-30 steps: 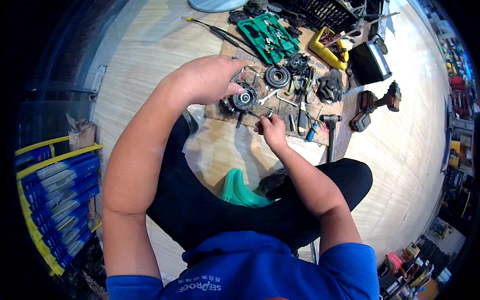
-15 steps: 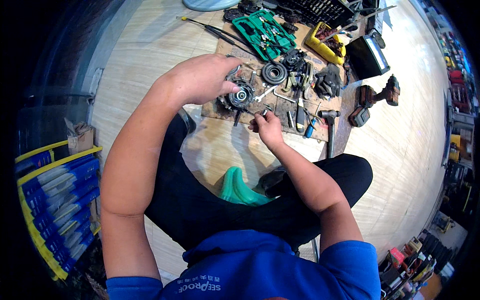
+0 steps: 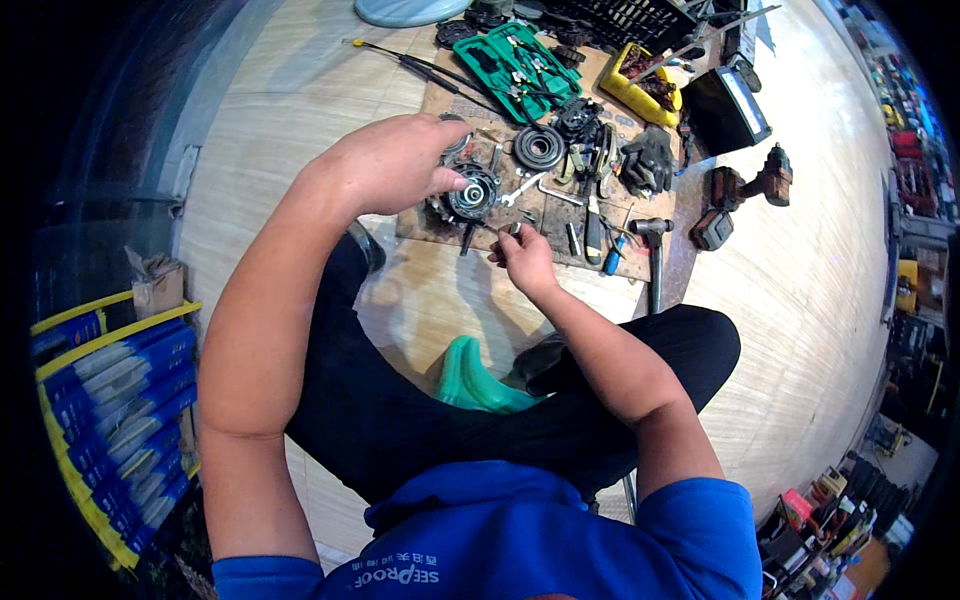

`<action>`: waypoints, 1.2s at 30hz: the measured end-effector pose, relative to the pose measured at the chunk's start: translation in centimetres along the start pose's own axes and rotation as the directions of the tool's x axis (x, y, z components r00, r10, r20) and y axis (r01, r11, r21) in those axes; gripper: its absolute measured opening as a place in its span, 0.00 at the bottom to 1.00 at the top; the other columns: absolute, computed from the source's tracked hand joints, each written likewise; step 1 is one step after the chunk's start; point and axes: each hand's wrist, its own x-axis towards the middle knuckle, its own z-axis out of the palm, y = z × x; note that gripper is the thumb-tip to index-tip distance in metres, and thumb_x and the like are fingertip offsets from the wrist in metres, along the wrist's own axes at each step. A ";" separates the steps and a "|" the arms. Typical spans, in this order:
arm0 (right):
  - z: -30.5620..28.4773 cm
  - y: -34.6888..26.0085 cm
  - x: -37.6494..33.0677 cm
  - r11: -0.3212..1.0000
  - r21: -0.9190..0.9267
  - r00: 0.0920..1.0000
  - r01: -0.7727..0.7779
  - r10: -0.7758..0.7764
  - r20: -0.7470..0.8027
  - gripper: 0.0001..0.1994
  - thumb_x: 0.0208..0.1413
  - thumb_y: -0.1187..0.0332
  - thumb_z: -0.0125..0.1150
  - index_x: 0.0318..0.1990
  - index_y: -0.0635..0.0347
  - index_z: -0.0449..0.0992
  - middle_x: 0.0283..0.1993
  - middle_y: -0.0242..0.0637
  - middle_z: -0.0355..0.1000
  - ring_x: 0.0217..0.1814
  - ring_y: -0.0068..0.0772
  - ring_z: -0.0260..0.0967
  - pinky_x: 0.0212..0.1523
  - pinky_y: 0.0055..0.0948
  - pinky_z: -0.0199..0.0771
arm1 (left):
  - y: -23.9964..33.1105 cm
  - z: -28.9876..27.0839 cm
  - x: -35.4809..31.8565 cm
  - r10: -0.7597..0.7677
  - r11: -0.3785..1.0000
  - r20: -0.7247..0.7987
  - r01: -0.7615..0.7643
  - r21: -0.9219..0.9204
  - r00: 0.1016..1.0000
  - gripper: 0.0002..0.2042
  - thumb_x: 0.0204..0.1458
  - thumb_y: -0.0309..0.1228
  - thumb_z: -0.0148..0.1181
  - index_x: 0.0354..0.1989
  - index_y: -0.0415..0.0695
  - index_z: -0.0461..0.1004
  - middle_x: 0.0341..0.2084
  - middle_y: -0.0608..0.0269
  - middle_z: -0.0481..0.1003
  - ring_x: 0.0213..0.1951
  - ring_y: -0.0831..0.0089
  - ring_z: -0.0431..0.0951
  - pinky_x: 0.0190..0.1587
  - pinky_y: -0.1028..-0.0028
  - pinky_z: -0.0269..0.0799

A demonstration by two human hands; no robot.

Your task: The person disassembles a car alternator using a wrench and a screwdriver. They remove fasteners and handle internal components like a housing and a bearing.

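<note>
A round dark metal housing (image 3: 470, 196) with a bright ring at its centre lies on the stained cardboard. My left hand (image 3: 405, 165) arches over its left side, with the thumb on its upper rim and the fingers bent toward a metal ring (image 3: 455, 130) behind it. The fingertips are partly hidden. Just to the right and nearer to me, my right hand (image 3: 527, 260) is closed in a pinch. A small bright metal end shows at its fingers; what it belongs to is too small to tell. An open-end wrench (image 3: 522, 190) lies between the housing and a hex key (image 3: 560, 192).
A round coiled part (image 3: 539, 148), a green tool case (image 3: 515, 70), a dark glove (image 3: 648, 160) and a yellow tray (image 3: 640, 88) lie farther back. At right are a hammer (image 3: 654, 255), a blue-handled screwdriver (image 3: 614, 258) and a cordless drill (image 3: 745, 190). A green object (image 3: 475, 380) sits between my legs.
The whole view has shifted slightly, so the scene sits a little farther left. Both hands keep nearly the same places and poses by the housing.
</note>
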 end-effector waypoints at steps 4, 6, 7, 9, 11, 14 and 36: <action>-0.2 1.1 0.1 0.960 -0.232 0.987 0.154 -0.140 0.079 0.05 0.58 0.73 0.54 0.37 0.67 0.73 0.30 0.46 0.77 0.25 0.37 0.77 0.30 0.36 0.76 | -0.1 0.2 0.1 -0.014 1.000 -0.001 0.014 0.006 1.000 0.29 0.53 0.40 0.64 0.61 0.39 0.66 0.55 0.45 0.72 0.57 0.49 0.71 0.60 0.61 0.67; -0.3 1.1 -0.1 0.972 -0.177 0.985 0.157 -0.141 0.096 0.10 0.56 0.76 0.53 0.45 0.63 0.76 0.32 0.47 0.77 0.30 0.38 0.77 0.34 0.36 0.76 | 0.0 0.1 0.1 -0.033 0.999 0.007 0.033 0.020 0.999 0.29 0.53 0.40 0.64 0.61 0.40 0.66 0.55 0.45 0.71 0.57 0.49 0.71 0.60 0.61 0.67; -0.3 1.4 0.0 0.969 -0.182 0.984 0.168 -0.152 0.097 0.11 0.56 0.75 0.54 0.46 0.63 0.76 0.32 0.47 0.77 0.31 0.38 0.77 0.34 0.36 0.76 | -0.1 0.2 0.1 0.000 1.000 -0.030 0.000 0.026 1.000 0.28 0.53 0.39 0.64 0.60 0.40 0.67 0.52 0.45 0.73 0.55 0.49 0.72 0.58 0.60 0.68; -0.3 1.3 0.0 0.963 -0.193 0.980 0.188 -0.171 0.102 0.12 0.57 0.74 0.55 0.48 0.63 0.76 0.33 0.47 0.77 0.33 0.38 0.77 0.36 0.35 0.76 | -0.5 0.7 0.1 0.067 0.997 -0.103 -0.063 0.040 0.992 0.25 0.53 0.38 0.64 0.57 0.39 0.69 0.47 0.45 0.76 0.52 0.49 0.75 0.53 0.58 0.71; -0.4 0.8 -0.5 0.925 -0.295 0.971 0.239 -0.217 0.106 0.11 0.58 0.71 0.57 0.47 0.63 0.76 0.32 0.47 0.77 0.34 0.37 0.76 0.37 0.35 0.76 | -0.4 0.7 0.1 0.064 0.998 -0.091 -0.061 0.034 0.994 0.25 0.53 0.38 0.64 0.56 0.39 0.69 0.46 0.45 0.76 0.51 0.48 0.75 0.53 0.58 0.71; -0.2 -2.5 -1.7 0.887 -0.413 0.976 0.207 -0.158 0.150 0.12 0.58 0.67 0.60 0.47 0.63 0.76 0.34 0.48 0.77 0.36 0.42 0.76 0.40 0.37 0.76 | 0.1 0.0 -0.1 -0.022 1.000 0.005 0.022 0.019 1.000 0.27 0.53 0.38 0.64 0.60 0.40 0.67 0.52 0.45 0.73 0.55 0.49 0.72 0.57 0.60 0.69; -2.2 -0.5 -0.1 0.817 0.419 0.874 -0.396 0.194 0.446 0.16 0.63 0.66 0.59 0.55 0.60 0.69 0.44 0.40 0.77 0.40 0.31 0.78 0.35 0.25 0.79 | 0.3 -0.2 0.0 -0.049 0.998 0.036 0.048 0.038 0.998 0.29 0.54 0.40 0.63 0.62 0.41 0.66 0.56 0.46 0.71 0.58 0.50 0.70 0.60 0.61 0.66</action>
